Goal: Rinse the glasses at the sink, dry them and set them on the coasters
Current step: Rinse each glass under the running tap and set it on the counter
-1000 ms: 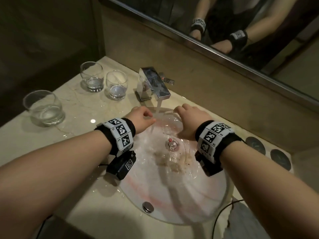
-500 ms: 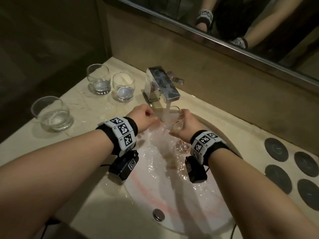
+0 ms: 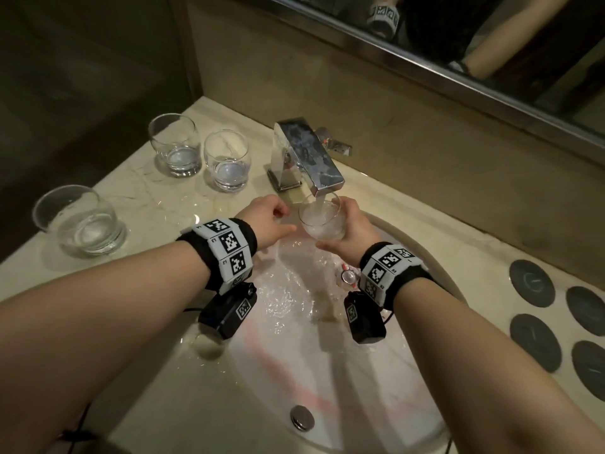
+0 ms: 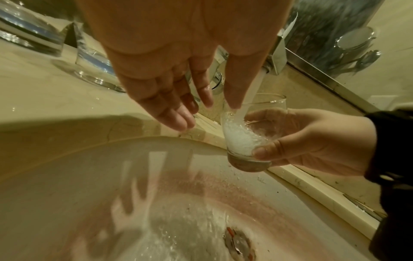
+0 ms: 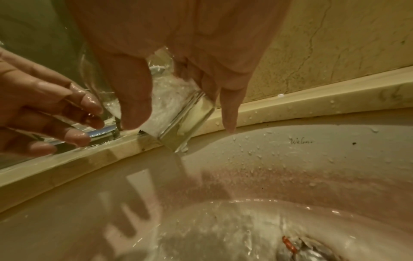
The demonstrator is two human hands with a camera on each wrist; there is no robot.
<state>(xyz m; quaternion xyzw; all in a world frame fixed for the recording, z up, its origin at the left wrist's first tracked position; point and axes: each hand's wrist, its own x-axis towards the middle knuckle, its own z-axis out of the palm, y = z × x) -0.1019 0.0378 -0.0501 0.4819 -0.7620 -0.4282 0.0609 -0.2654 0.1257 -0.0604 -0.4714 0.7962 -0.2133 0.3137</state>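
marble counter (image 3: 137, 204) held three glasses (image 3: 226, 160) left of the sink (image 3: 327, 371); right hand (image 3: 355, 229) gripped a glass (image 3: 322, 221) under the faucet (image 3: 307, 155) stream, left hand (image 3: 266, 221) beside it, wet fingers (image 4: 178, 113) relaxed, holding nothing.

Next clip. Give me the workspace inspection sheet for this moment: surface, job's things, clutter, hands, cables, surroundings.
Surface: marble counter, wet near the sink basin.
Job's things: glass filling under the running tap; three glasses on the counter at left, each with some water; dark coasters at right, bare.
Clutter: nothing seen.
Hands: right hand grips the glass; left hand open beside it, holding nothing.
Cables: thin black cable at the right wrist camera.
Surroundings: mirror above the backsplash.
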